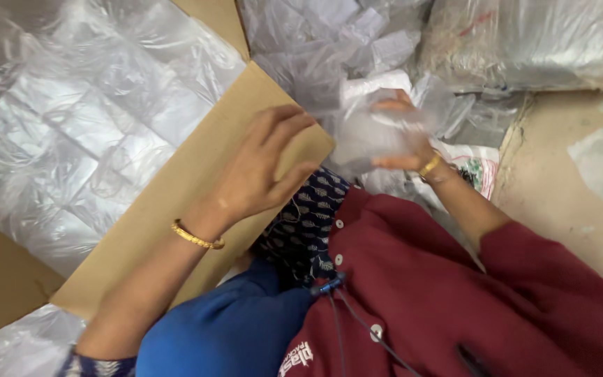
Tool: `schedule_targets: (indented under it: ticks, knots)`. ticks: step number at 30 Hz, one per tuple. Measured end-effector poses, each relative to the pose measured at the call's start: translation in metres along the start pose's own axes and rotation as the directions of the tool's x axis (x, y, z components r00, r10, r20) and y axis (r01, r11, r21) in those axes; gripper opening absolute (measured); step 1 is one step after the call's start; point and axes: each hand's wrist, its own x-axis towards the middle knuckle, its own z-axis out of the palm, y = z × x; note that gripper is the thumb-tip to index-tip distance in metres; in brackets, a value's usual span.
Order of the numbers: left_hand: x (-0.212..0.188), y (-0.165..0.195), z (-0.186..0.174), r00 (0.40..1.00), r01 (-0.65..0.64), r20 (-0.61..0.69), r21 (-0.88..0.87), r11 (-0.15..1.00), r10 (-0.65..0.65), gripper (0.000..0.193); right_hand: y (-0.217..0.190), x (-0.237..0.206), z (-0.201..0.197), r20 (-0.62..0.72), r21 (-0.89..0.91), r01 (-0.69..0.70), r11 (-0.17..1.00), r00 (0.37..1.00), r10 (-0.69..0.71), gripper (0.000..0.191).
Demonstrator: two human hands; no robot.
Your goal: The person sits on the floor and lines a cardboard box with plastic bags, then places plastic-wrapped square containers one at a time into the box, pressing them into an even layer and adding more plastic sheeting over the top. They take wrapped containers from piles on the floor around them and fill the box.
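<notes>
My right hand (400, 143) grips a crumpled clear plastic bag (368, 129) just past the corner of a brown cardboard flap (176, 202). My left hand (263, 167) hovers over that flap with its fingers curled and apart, holding nothing. Each wrist carries a gold bangle. A maroon buttoned garment (441, 279) and blue cloth (239, 328) cover my lap below the hands.
A cardboard box lined with clear plastic sheeting (78, 119) fills the left. More loose clear plastic bags (329, 42) pile up at the top centre. A large plastic-wrapped sack (532, 42) lies at the top right on a bare concrete floor (567, 181).
</notes>
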Motion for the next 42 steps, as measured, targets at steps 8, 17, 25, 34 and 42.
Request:
schedule_targets:
  ticks: [8, 17, 25, 34, 42]
  knots:
    - [0.004, 0.033, -0.048, 0.986, -0.094, 0.134, -0.035, 0.995, 0.098, 0.090, -0.114, 0.049, 0.112, -0.156, -0.021, 0.291, 0.957, 0.944, -0.290, 0.122]
    - [-0.026, 0.056, -0.095, 0.994, -0.087, 0.052, -0.100, 0.991, 0.093, 0.093, -0.147, 0.073, 0.175, -0.301, 0.443, 0.324, 0.836, 0.932, -0.202, 0.114]
    - [-0.040, 0.073, -0.128, 0.997, -0.037, 0.062, -0.112, 0.993, 0.044, 0.088, -0.186, 0.081, 0.207, -0.363, 0.408, 0.404, 0.819, 0.894, -0.261, 0.106]
    - [-0.053, 0.080, -0.157, 0.992, -0.083, 0.077, -0.213, 0.973, 0.101, 0.087, -0.226, 0.090, 0.221, -0.375, 0.297, 0.429, 0.853, 0.874, -0.308, 0.103]
    - [-0.071, 0.054, -0.176, 0.997, -0.062, -0.070, -0.258, 0.964, 0.045, 0.080, -0.220, 0.112, 0.257, -0.344, 0.429, 0.299, 0.852, 0.926, -0.152, 0.101]
